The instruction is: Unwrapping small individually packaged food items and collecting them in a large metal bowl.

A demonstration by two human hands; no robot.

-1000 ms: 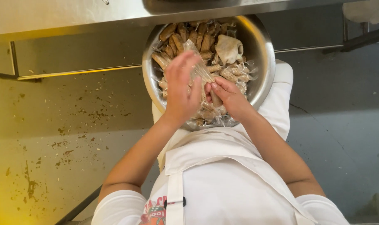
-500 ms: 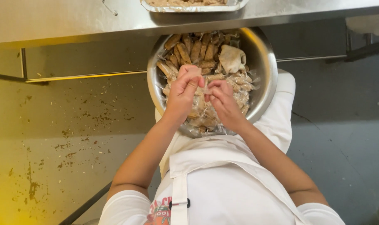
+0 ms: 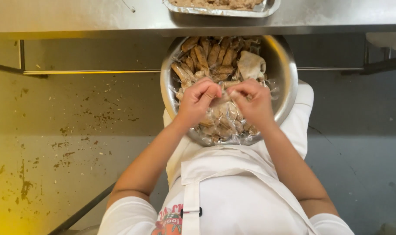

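Meat strip [image 3: 222, 98], apparently cooked, is pinched between left hand [image 3: 197, 102] and right hand [image 3: 253, 102] over the steel bowl [image 3: 285, 74], at six o'clock from the foil tray [image 3: 267, 8]; torn scraps could be dropped onto the floor [image 3: 76, 130].

1. I had only one view, from the camera on the person's head; no second view shared the scene.
2. It faced straight down past the white apron [image 3: 233, 191] to the floor [image 3: 76, 130].
3. It sat close above the metal bowl [image 3: 285, 87], which filled the upper middle.
4. A steel table edge [image 3: 98, 21] crossed the top.
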